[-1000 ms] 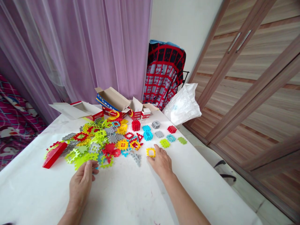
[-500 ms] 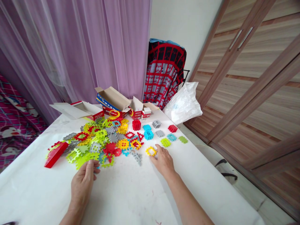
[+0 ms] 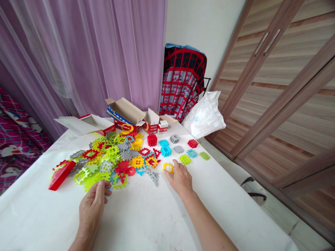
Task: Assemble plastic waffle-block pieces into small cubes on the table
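Now straighter, yellow frame [image 3: 168, 165]

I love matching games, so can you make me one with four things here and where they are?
Things:
1. Yellow frame
2. Long red piece
3. White bag
4. Purple curtain

Places:
A. Behind the open boxes
B. At the right hand's fingertips
C. Near the wooden wardrobe
D. At the left end of the pile

Pairs: 1-B, 2-D, 3-C, 4-A
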Demonstrator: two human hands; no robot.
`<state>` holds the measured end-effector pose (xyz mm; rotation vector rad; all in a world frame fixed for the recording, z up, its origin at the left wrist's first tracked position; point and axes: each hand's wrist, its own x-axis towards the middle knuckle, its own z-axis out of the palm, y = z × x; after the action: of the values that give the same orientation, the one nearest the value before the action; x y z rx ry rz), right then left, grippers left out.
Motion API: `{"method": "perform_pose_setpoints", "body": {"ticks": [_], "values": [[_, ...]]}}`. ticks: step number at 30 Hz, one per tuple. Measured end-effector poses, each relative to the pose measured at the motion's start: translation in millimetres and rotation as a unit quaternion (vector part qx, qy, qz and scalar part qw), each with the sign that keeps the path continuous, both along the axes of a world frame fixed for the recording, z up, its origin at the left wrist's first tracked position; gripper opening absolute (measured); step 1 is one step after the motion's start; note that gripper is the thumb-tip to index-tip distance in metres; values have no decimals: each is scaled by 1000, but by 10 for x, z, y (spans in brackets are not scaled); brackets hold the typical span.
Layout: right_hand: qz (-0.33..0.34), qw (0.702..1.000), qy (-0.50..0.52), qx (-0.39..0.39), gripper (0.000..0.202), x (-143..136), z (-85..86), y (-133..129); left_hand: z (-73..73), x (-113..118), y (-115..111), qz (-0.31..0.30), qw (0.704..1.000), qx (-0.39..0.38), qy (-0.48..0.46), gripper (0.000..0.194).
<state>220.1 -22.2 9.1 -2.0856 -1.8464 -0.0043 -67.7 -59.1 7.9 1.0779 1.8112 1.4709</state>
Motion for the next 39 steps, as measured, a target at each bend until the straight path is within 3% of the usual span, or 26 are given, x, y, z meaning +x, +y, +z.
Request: {"method": "perform_pose_setpoints", "body": {"ticks": [6, 14, 17, 20, 27, 30, 39], "values": [[-15, 1000, -22, -16, 55, -127, 59, 77, -51, -28, 11, 0, 1000, 2, 9, 50], [50, 998, 40, 10, 58, 164, -98, -44, -44, -37, 4, -4, 1000, -2, -4, 48], [51, 990, 122, 48, 63, 400, -155, -72, -32, -37, 5, -4, 1000, -7, 0, 48], [4, 978, 187, 97, 70, 816, -177, -74, -7, -24, 5, 0, 1000, -17, 3, 48], [-136, 965, 196, 109, 77, 1913, -312, -154, 53, 4, -13, 1, 999, -38, 5, 49], [-131, 969, 175, 112, 75, 2099, -391, -136, 33, -18, -14, 0, 999, -48, 14, 51], [-136, 977, 122, 105, 64, 2270, -491, 69, -4, -54, 11, -9, 999, -49, 12, 63]]}}
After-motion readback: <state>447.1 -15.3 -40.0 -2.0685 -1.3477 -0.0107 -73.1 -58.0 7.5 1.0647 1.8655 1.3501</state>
